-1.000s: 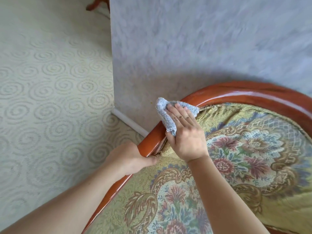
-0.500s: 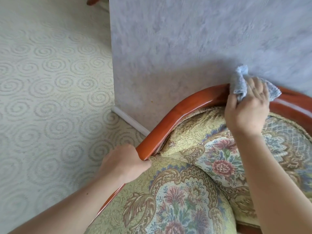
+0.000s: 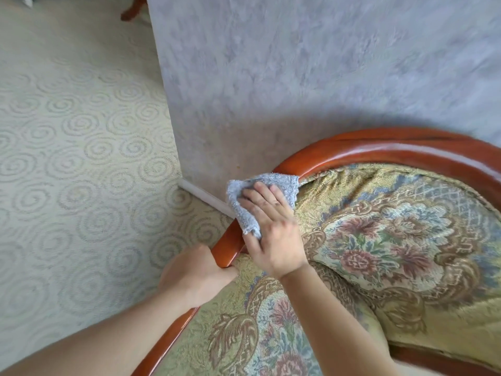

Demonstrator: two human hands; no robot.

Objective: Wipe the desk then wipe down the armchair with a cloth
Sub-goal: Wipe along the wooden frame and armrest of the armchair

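My right hand [image 3: 273, 234], centre of frame, presses a blue-grey terry cloth [image 3: 260, 199] flat against the curved wooden rail [image 3: 379, 150] of the armchair, fingers [image 3: 260, 191] spread and fairly straight over the fabric, thumb along the cloth's lower edge. The cloth drapes over the rail where it bends from the chair's back down toward the arm, w/ a loose corner hanging on the outer side.

Just below and left, my left hand [image 3: 195, 275] clenches the same rail, fingers wrapped round the polished red-brown wood, thumb on the inner side touching the upholstery. Both forearms enter from the bottom edge.

The armchair fills the lower right of the frame: gold tapestry back cushion [image 3: 393, 234] w/ floral medallion in pink, blue & brown, and a matching seat cushion [image 3: 257, 335] beneath it at bottom centre.

Behind the chair, a grey mottled wall [image 3: 298, 77] takes the upper right, ending in a corner w/ a white baseboard [image 3: 203, 196] just left of the cloth. A pale carpet [image 3: 81, 158] w/ spiral pattern covers the left side. At top edge, a red-brown furniture leg [image 3: 131, 10] shows, partly cut off.
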